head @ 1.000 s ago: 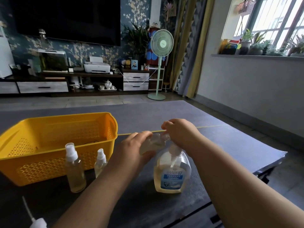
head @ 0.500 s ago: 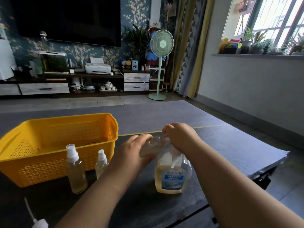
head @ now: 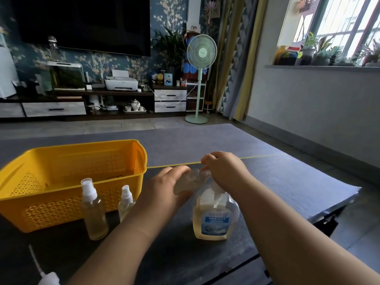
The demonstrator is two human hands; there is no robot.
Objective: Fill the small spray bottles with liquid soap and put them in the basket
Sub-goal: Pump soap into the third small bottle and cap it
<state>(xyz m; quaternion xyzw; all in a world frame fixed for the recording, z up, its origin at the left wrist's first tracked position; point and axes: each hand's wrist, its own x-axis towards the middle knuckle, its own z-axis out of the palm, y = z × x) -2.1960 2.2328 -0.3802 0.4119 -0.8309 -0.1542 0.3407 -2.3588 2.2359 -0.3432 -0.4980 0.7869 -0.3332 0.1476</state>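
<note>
soap bottle top hid under R hand | spray cap cut (btm edge)

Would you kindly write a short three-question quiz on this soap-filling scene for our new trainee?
1. True or false: the tall spray bottle and the short spray bottle stand inside the basket.
2. What does the left hand hold? A) a small clear bottle B) a loose spray cap C) a cloth
3. Fill in: the right hand is curled over the soap bottle's ____.

Key
1. False: the tall spray bottle and the short spray bottle stand on the table, in front of the basket.
2. A
3. pump
</note>
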